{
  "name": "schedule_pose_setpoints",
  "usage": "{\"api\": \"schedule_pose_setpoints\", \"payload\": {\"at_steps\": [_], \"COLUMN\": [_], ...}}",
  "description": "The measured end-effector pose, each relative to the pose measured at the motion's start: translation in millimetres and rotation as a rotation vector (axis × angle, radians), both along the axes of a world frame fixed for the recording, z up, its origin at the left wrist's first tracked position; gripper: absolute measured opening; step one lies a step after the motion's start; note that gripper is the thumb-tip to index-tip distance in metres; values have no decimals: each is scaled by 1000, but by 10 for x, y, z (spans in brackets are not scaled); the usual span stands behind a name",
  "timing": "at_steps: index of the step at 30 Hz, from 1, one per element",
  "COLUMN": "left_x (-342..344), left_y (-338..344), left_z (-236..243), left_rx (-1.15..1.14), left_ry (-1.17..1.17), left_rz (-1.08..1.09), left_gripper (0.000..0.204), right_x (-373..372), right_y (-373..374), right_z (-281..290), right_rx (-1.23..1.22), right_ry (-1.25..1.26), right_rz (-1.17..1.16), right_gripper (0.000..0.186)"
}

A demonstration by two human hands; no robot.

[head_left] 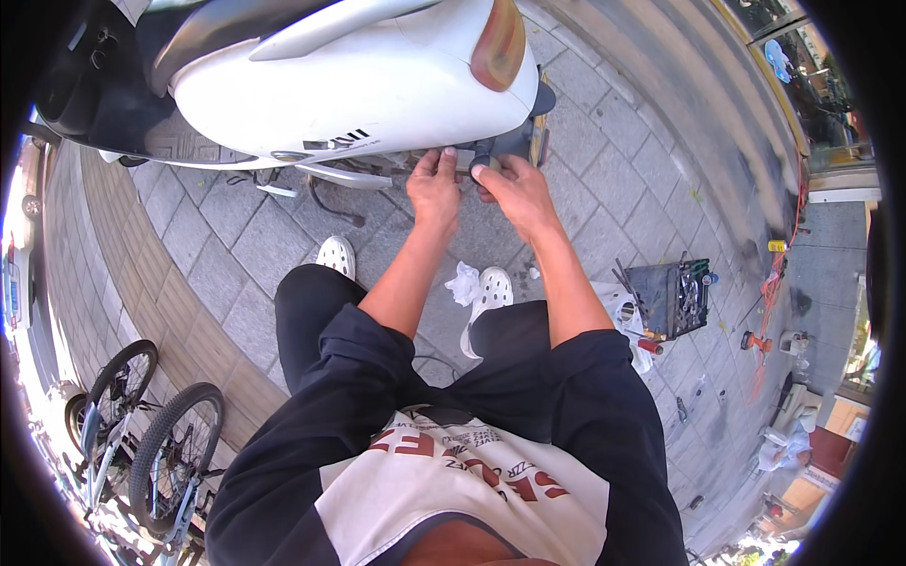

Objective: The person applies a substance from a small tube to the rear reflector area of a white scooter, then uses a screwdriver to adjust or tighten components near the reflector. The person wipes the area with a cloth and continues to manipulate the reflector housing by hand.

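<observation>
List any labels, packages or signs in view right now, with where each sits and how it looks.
Decal: on the white scooter's side panel, left of the hands; short row of black slanted marks.
Shirt print: on the person's chest, bottom centre; red and dark lettering on white.
No packages, signs or screens can be made out.

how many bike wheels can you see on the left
2. One bicycle wheel stands at the lower left on the paving; the second bicycle wheel is just right of it and nearer the picture's bottom edge. Others may be cut off by the picture's rim.
</observation>
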State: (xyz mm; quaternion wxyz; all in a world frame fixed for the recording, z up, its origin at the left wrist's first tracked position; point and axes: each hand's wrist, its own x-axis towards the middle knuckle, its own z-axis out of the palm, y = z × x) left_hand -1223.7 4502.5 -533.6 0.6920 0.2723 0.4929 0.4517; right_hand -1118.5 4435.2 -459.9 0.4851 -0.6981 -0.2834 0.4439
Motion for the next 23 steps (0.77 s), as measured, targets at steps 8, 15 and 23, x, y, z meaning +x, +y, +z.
{"api": "schedule_pose_setpoints", "payload": {"at_steps": [8,15,23], "left_x": [-14,-30,-7], "left_y": [14,43,70], "left_z": [-27,-94,-198], "left_rx": [3,48,86], "left_ry": [4,-16,-36], "left_rz": [22,4,0], "left_gripper": [27,19,15], "right_x": [37,64,115], "right_y": [27,19,13], "right_z": [-87,-144,-193], "right_rx": [-20,7,13], "right_ry": [-24,-27,-11], "right_rz": [49,56,85], "right_gripper": [64,58,59]}}
